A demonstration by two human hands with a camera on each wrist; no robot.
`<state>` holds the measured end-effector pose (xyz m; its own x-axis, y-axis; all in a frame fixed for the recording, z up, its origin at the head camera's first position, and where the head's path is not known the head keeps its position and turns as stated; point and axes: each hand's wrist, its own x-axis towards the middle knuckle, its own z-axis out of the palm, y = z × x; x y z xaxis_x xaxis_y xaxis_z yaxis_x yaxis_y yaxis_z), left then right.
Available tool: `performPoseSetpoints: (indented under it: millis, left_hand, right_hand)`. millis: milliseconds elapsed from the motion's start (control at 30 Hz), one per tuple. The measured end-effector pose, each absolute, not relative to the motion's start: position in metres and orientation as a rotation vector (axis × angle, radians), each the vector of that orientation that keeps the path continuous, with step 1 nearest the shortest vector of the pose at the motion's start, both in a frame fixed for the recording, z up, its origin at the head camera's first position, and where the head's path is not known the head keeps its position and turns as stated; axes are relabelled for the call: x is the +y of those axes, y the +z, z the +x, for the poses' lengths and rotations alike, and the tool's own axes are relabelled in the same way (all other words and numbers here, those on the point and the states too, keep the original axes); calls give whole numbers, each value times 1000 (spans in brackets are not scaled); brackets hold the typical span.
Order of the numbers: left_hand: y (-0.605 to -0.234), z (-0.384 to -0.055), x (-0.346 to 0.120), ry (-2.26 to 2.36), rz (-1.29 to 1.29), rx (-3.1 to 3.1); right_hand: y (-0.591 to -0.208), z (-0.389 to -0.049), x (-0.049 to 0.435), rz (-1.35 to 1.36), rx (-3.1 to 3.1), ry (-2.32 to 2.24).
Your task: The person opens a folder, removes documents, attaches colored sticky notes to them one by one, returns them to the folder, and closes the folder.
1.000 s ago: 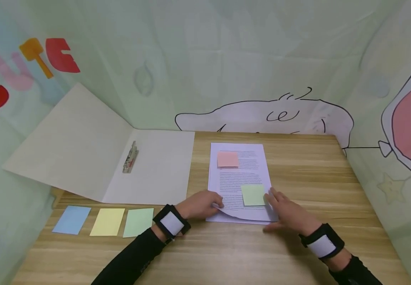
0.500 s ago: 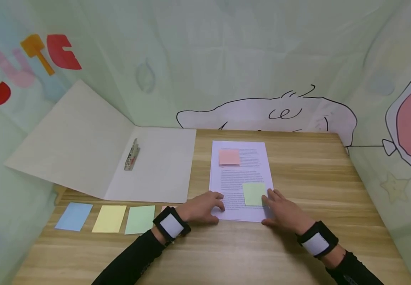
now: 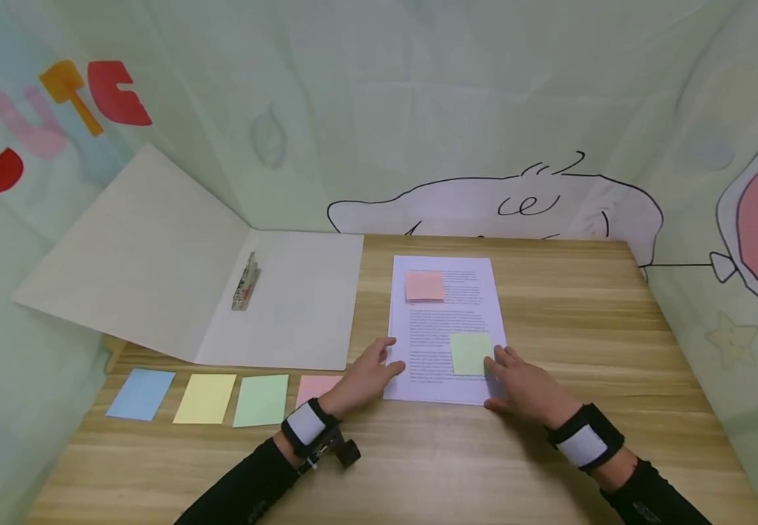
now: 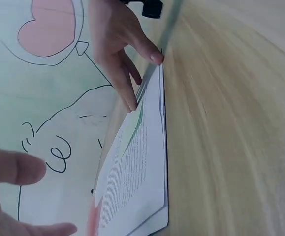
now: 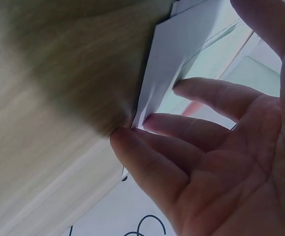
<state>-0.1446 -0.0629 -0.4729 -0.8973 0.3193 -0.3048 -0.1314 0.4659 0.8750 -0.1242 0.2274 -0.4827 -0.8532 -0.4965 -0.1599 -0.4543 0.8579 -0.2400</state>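
A stack of printed sheets [image 3: 431, 321] lies on the wooden table, its edges slightly offset in the left wrist view. A pink sticky note [image 3: 424, 286] is near its top, and a light green sticky note [image 3: 470, 354] sits lower right. My left hand [image 3: 362, 379] is at the stack's lower left edge, thumb and fingers spread with nothing between them. On the opposite side, my right hand [image 3: 535, 390] rests at the lower right edge. Its extended fingers [image 5: 216, 93] touch the paper's side and one overlaps the green note's edge.
An open white folder [image 3: 306, 299] with a metal clip [image 3: 245, 283] stands left, its cover leaning up. Along the front lie blue [image 3: 141, 394], yellow [image 3: 204, 399], green [image 3: 260, 400] and pink [image 3: 315, 386] sticky notes, the pink partly behind my left wrist. A printed curtain [image 3: 379, 109] borders the table.
My left hand has let go of the top sheet's lower left corner, which now lies flat, and has shifted up along the left edge, uncovering the pink note. My right hand stays nearly in place.
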Motion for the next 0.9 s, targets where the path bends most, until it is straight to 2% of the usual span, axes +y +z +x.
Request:
performPoseSetpoints:
  millis: [233,400,533,800,900]
  left_hand:
    - [-479,-156,-60,1769,-98,2016]
    - [-481,-164,-60,1825,-271,1930]
    - [-483,-168,-58,1765,-213,1953]
    - [-476,-168,-52,1604,64,2231]
    - [-475,-168,-48,1600,83,2287]
  right_hand:
    - [-480,-126,228,-748,2811,-285]
    - [-481,-126,227,-707,2792,-303]
    - [-481,-125,227,-688,2784,-309]
    - [-483,-126,227,-687,2795,-305]
    - [-483,-126,228,-677,2792,-300]
